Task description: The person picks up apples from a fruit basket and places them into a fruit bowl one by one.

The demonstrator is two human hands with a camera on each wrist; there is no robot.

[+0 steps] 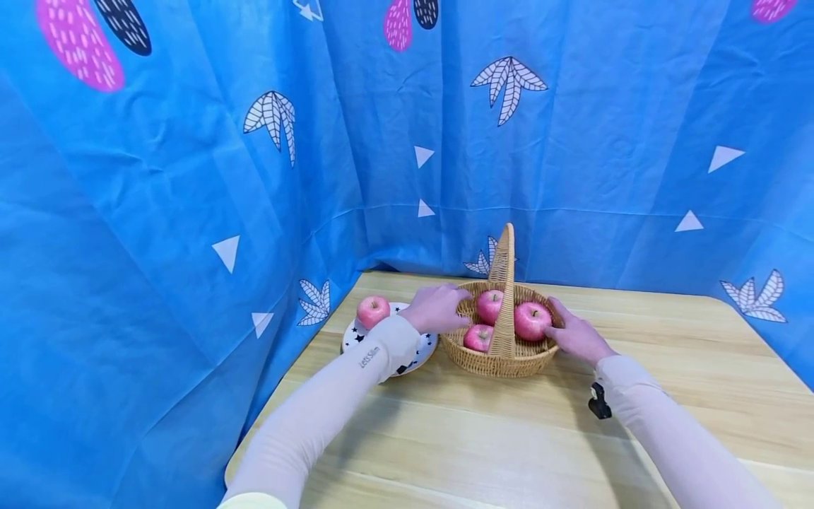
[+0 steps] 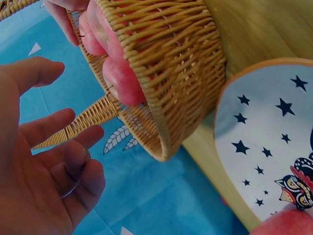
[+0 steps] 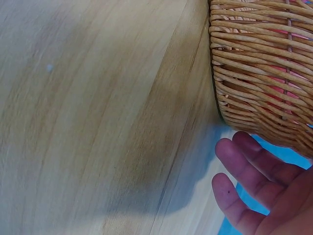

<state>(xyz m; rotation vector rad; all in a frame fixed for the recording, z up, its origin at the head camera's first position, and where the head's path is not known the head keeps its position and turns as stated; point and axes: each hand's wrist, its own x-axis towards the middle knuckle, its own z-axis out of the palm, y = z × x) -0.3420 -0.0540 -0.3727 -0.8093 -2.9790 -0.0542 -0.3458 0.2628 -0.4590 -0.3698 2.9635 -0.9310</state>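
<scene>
A wicker basket (image 1: 490, 364) with a tall arched handle stands on the table, holding several red apples (image 1: 533, 322). My left hand (image 1: 439, 309) is at the basket's left rim, fingers spread and loosely bent. In the left wrist view, nothing lies in the palm of that left hand (image 2: 54, 147). At the right rim is my right hand (image 1: 579, 339), its thumb close beside the rightmost apple; whether it touches is unclear. Several extended fingers of the right hand (image 3: 264, 191) show outside the wicker wall. Left of the basket, a star-patterned plate (image 1: 352, 341) carries one apple (image 1: 373, 311).
The light wooden table (image 1: 483, 438) reaches a blue patterned curtain (image 1: 585, 177) behind and on the left. My left forearm passes over part of the plate. A small black device (image 1: 599, 401) sits at my right wrist.
</scene>
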